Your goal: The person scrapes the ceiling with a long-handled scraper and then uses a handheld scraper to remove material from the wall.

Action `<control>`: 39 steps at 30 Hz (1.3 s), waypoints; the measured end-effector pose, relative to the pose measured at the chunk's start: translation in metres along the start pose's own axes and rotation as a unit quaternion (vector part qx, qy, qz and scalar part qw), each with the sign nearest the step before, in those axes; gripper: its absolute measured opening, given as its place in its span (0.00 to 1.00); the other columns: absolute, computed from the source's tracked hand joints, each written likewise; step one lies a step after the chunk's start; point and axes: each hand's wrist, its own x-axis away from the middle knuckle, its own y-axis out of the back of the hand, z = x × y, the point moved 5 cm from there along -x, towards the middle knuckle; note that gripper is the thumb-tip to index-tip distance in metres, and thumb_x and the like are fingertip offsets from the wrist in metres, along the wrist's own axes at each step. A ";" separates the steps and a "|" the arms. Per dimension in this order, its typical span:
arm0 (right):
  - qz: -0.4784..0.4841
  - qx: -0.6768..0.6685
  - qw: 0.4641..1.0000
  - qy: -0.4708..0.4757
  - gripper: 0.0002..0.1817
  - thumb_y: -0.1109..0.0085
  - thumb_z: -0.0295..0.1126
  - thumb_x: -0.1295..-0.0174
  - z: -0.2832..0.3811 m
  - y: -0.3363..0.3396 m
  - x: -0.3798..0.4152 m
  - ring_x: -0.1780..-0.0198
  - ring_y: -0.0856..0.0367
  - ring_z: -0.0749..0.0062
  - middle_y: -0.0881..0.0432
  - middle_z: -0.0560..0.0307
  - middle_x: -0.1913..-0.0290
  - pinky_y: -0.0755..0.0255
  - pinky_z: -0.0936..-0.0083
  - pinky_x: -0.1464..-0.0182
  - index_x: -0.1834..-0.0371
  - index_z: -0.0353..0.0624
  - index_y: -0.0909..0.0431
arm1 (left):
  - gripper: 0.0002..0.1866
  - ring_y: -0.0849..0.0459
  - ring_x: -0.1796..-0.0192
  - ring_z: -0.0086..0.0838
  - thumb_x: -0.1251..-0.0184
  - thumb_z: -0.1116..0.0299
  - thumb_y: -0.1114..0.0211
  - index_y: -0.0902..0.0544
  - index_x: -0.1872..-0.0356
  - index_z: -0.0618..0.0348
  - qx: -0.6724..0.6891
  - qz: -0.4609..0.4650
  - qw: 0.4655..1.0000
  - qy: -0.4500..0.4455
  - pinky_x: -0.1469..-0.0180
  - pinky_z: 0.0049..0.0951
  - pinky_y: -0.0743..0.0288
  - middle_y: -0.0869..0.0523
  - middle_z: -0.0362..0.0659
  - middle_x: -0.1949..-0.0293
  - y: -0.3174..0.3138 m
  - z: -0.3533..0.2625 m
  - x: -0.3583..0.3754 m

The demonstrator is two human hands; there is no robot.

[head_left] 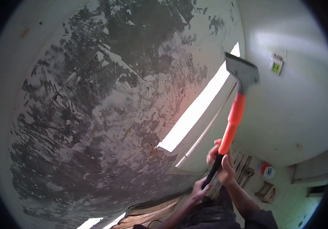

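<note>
A long scraper (pixel 232 122) with an orange and black handle points up toward the ceiling; its wide metal blade (pixel 243 70) is near the bright window strip. My right hand (pixel 222 162) grips the handle where orange meets black. My left hand (pixel 200 191) holds the black lower end of the handle. The ceiling (pixel 106 107) is grey with large dark patches where the coating is scraped away, with scratch marks across it.
A bright window opening (pixel 198 110) runs diagonally beside the blade. A white wall (pixel 290 114) carries a small switch plate (pixel 276 65). Below are wooden slats (pixel 244 168), a small wooden stool (pixel 266 191), an orange-and-white container (pixel 266 170) and a tiled floor.
</note>
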 end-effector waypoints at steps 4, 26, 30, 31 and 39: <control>-0.025 -0.130 0.991 -0.010 0.32 0.61 0.51 0.28 -0.016 -0.031 -0.005 0.61 0.26 0.73 0.27 0.53 0.59 0.30 0.73 0.56 0.34 0.33 0.44 | 0.14 0.36 0.78 0.19 0.35 0.59 0.36 0.23 0.65 0.62 -0.071 -0.164 0.984 -0.001 0.75 0.27 0.41 0.33 0.33 0.83 0.038 0.024 0.082; -0.045 -0.167 0.938 -0.299 0.30 0.65 0.61 0.28 -0.103 -0.077 -0.036 0.87 0.36 0.81 0.31 0.62 0.80 0.40 0.81 0.86 0.62 0.41 0.32 | 0.19 0.30 0.70 0.26 0.38 0.51 0.34 0.24 0.68 0.59 -0.004 -0.362 0.896 0.258 0.70 0.33 0.35 0.28 0.39 0.75 0.075 0.231 0.269; -0.033 -0.181 0.938 -0.292 0.30 0.65 0.62 0.29 -0.100 -0.077 -0.040 0.87 0.36 0.82 0.32 0.62 0.80 0.41 0.82 0.86 0.61 0.41 0.34 | 0.19 0.30 0.71 0.26 0.38 0.52 0.34 0.24 0.69 0.59 -0.019 -0.363 0.892 0.269 0.70 0.32 0.35 0.29 0.39 0.75 0.074 0.246 0.266; -0.017 -0.158 0.940 -0.303 0.30 0.65 0.62 0.29 -0.099 -0.081 -0.034 0.87 0.37 0.82 0.33 0.63 0.80 0.41 0.82 0.86 0.61 0.41 0.34 | 0.19 0.30 0.71 0.26 0.38 0.52 0.34 0.24 0.69 0.59 -0.026 -0.364 0.890 0.274 0.70 0.32 0.35 0.29 0.39 0.75 0.076 0.247 0.271; -0.041 -0.166 0.938 -0.302 0.26 0.67 0.55 0.25 -0.092 -0.078 -0.042 0.87 0.36 0.86 0.31 0.65 0.81 0.42 0.85 0.87 0.62 0.42 0.33 | 0.18 0.30 0.71 0.25 0.38 0.53 0.34 0.24 0.70 0.59 -0.056 -0.350 0.888 0.292 0.71 0.32 0.35 0.29 0.38 0.76 0.074 0.272 0.305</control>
